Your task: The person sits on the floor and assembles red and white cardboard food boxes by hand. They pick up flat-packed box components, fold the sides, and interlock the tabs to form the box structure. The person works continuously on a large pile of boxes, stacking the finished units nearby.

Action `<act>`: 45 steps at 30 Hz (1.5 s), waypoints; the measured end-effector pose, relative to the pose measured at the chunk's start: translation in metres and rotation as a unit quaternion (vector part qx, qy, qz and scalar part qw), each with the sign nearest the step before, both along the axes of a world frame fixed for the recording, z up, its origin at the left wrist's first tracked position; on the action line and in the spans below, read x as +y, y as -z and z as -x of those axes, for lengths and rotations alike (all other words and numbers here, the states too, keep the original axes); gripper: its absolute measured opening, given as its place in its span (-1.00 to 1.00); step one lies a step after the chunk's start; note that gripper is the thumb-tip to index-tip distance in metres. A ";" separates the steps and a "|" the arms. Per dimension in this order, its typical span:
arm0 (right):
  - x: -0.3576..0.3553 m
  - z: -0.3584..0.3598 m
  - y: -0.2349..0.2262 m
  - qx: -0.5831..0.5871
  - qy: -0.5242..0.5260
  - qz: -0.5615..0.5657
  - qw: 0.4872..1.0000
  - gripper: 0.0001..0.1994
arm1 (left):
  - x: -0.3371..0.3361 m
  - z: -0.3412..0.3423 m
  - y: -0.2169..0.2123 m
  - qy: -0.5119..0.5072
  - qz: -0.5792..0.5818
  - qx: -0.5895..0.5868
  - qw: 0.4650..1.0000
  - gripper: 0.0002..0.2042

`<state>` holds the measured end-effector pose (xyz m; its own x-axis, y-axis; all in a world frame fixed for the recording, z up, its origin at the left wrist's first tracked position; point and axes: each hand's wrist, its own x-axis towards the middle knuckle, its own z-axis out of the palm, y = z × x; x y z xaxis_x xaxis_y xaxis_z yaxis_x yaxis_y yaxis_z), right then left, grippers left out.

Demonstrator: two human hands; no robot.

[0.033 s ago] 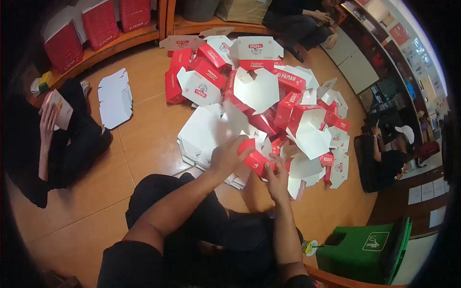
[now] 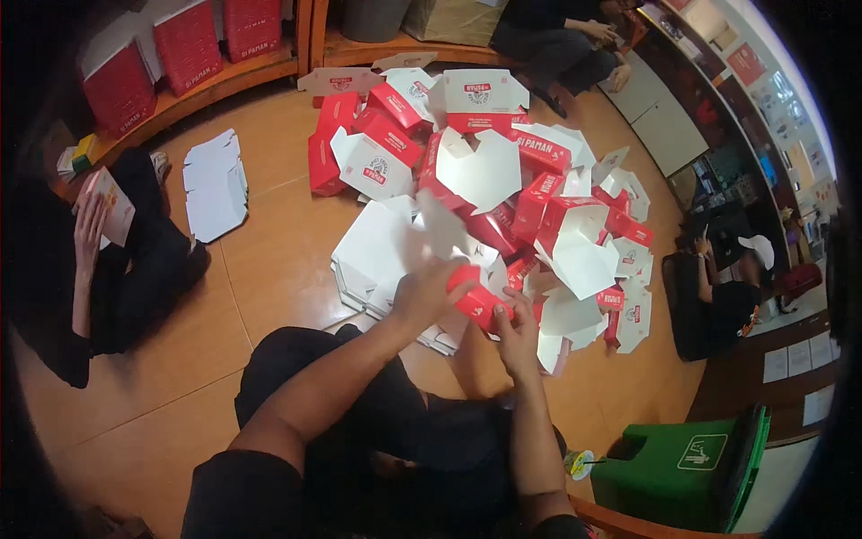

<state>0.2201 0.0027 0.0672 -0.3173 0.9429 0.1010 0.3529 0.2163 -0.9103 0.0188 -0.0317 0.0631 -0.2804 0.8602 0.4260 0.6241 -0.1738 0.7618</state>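
Observation:
I sit on a wooden floor with my legs folded. My left hand (image 2: 424, 292) and my right hand (image 2: 518, 337) both grip a partly folded red and white cardboard box (image 2: 476, 304) held just above my knees. My left hand holds its white flap side, and my right hand pinches its red lower edge. Right behind my hands lies a stack of flat white box blanks (image 2: 373, 251). Beyond that spreads a big loose pile of folded red and white boxes (image 2: 503, 171), many with their lids standing open.
A seated person in black at the left (image 2: 117, 260) holds a box. Flat white blanks (image 2: 215, 184) lie near them. Red cartons (image 2: 189, 45) stand on a wooden ledge. A green bin (image 2: 682, 467) is at the lower right; other people sit at the right (image 2: 727, 292) and top (image 2: 557, 36).

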 end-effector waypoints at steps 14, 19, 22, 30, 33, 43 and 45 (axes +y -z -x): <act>0.019 -0.031 -0.023 0.192 0.092 -0.008 0.977 -0.28 | 0.010 0.048 -0.007 0.068 -0.026 -0.287 0.955 -0.58; 0.030 -0.051 -0.012 0.187 0.051 -0.051 0.980 -0.45 | 0.003 0.058 -0.023 0.145 0.028 -0.497 0.855 -0.47; 0.020 -0.048 -0.012 0.153 0.063 -0.014 0.986 -0.59 | 0.003 0.050 -0.018 0.115 0.042 -0.402 0.908 -0.38; 0.012 -0.032 -0.040 0.226 0.096 -0.029 0.969 -0.60 | 0.027 0.040 0.012 0.126 0.113 -0.603 0.779 -0.33; 0.014 -0.057 -0.057 0.137 -0.007 0.230 0.963 -0.66 | 0.029 0.041 0.006 0.134 0.142 -0.667 0.719 -0.31; 0.007 -0.032 -0.026 -0.109 0.018 -0.105 0.988 -0.85 | 0.033 0.058 0.026 0.005 0.023 -0.238 0.971 -0.52; -0.003 -0.021 -0.022 -0.174 -0.065 -0.186 0.965 -0.87 | 0.019 0.050 -0.019 0.180 0.147 -0.217 0.948 -0.47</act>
<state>0.2414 0.0000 0.0892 -0.5067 0.8115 0.2912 0.5701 0.5687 -0.5929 -0.0307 -0.0128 0.0817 -0.0405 0.9970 0.0653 0.1806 -0.0570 0.9819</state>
